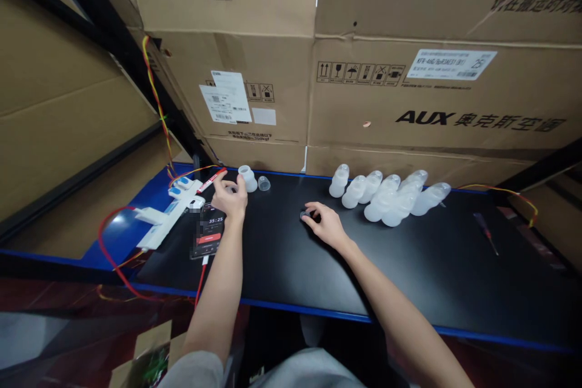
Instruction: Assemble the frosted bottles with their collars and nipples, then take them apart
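My left hand [230, 197] is over the table's left part, its fingers curved and thumb apart. The thumb is right by a translucent white bottle [247, 178] without a lid; I cannot tell whether they touch. A small clear dome cap [264, 183] lies to the bottle's right. At the table's middle, my right hand [325, 224] pinches a small dark round piece [305, 215] low over the surface, partly covered by the fingers. Several frosted bottles with clear domed tops [391, 197] stand and lean in a cluster to its right.
A white power strip [166, 224] with plugs and a red cable lies at left, beside a red marker [211, 180] and a charging phone [207, 233]. A screwdriver [486, 234] is at right. Cardboard [291, 91] walls the back; a blue edge [313, 310] borders the black table.
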The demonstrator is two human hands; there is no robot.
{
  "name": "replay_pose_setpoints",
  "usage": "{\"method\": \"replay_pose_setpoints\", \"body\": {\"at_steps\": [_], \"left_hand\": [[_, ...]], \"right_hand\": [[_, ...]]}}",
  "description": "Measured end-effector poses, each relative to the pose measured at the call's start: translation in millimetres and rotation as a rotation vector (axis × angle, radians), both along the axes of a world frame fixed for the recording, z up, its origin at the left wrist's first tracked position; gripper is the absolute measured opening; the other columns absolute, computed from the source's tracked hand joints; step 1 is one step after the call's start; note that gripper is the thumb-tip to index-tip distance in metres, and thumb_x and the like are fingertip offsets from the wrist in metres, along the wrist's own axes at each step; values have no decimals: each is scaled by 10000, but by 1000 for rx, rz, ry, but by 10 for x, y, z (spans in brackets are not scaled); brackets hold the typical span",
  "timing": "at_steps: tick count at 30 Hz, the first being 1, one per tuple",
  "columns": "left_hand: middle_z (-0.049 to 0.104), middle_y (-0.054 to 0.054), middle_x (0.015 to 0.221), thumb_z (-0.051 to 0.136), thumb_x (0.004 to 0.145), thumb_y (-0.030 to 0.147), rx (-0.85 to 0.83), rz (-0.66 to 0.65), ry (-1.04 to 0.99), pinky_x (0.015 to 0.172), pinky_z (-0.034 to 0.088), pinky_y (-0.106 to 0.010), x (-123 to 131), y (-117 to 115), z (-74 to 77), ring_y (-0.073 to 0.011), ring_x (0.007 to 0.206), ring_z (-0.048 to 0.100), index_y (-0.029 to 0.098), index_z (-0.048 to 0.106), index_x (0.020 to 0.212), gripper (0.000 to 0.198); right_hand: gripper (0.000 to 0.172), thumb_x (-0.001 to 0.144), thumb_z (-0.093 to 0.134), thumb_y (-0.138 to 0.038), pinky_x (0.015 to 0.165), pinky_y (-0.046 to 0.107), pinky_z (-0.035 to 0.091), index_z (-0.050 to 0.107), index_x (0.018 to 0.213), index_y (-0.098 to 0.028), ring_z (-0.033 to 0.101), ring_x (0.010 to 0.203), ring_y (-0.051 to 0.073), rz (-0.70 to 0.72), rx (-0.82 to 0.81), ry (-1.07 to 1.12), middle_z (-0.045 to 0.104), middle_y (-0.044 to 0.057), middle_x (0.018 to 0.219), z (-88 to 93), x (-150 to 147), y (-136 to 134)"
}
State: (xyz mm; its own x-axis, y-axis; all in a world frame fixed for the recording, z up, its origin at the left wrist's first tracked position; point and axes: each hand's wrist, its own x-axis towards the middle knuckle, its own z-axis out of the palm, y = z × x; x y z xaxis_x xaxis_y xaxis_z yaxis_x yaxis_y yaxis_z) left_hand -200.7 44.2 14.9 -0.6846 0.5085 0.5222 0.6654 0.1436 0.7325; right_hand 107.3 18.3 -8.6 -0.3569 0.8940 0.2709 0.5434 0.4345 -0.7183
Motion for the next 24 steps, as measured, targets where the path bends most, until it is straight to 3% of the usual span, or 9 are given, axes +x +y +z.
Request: {"method": "replay_pose_setpoints", "body": {"at_steps": [3, 5, 7, 10, 13, 17, 21, 24], "left_hand": [[652, -99, 1078, 654, 948, 349, 277, -230, 63, 927, 564, -408, 124, 56, -76, -247, 1001, 692, 163, 451, 1393, 523], [613, -126, 1179, 714, 850, 275, 336, -437, 91, 894, 583, -391, 289, 114, -133, -236, 1018, 677, 167, 422, 1361, 599], [618, -130, 1209, 709, 843, 255, 258, -591, 83, 820, 595, -357, 482, 153, -185, -214, 966, 679, 184, 439, 1335, 566], [700, -97, 1195, 680, 936, 297, 36, -730, 70, 778, 598, -327, 722, 148, -231, -188, 882, 707, 229, 505, 1333, 440], [747, -87, 1287, 736, 961, 378, -167, -758, 152, 919, 600, -381, 848, 110, -239, -233, 1033, 750, 263, 544, 1341, 441], [725, -138, 1372, 703, 998, 419, -332, -784, 333, 1094, 517, -463, 939, 80, -233, -307, 1309, 663, 218, 575, 1345, 421], [646, -221, 1439, 605, 1029, 438, -469, -764, 503, 1090, 474, -512, 1044, 15, -223, -374, 1331, 590, 129, 572, 1440, 515], [602, -254, 1481, 515, 1052, 397, -537, -766, 561, 1067, 463, -542, 1105, -43, -193, -408, 1306, 572, 113, 626, 1422, 479]], "right_hand": [[216, 951, 781, -365, 857, 369, 564, 738, 1140, -271, 736, 891, 221, -23, 5, -5, 805, 40, 1076, -19, -8, 2], [186, 945, 791, -383, 841, 370, 564, 754, 1086, -268, 734, 870, 225, -55, 3, -7, 793, 40, 1013, -36, -10, 6], [166, 951, 784, -395, 827, 374, 566, 769, 1061, -271, 727, 859, 231, -79, 16, 7, 782, 38, 954, -50, -5, 12], [138, 994, 728, -391, 890, 398, 575, 795, 1037, -278, 728, 964, 249, -71, 107, 84, 790, 58, 1035, -39, 2, 40], [185, 1026, 680, -396, 916, 401, 583, 816, 1016, -270, 723, 1001, 251, -114, 207, 209, 780, 76, 1081, 52, -32, 116], [210, 1026, 670, -394, 895, 398, 597, 822, 1043, -250, 730, 954, 253, -196, 237, 285, 810, 76, 1029, 287, -234, 345], [171, 1010, 688, -310, 1046, 405, 575, 832, 1080, -250, 751, 1100, 257, -131, 135, 88, 838, 64, 1138, 492, -622, 685], [148, 973, 735, -236, 1025, 348, 590, 844, 1067, -268, 782, 1088, 231, -72, 37, -50, 852, 33, 1127, 540, -931, 914]]}}
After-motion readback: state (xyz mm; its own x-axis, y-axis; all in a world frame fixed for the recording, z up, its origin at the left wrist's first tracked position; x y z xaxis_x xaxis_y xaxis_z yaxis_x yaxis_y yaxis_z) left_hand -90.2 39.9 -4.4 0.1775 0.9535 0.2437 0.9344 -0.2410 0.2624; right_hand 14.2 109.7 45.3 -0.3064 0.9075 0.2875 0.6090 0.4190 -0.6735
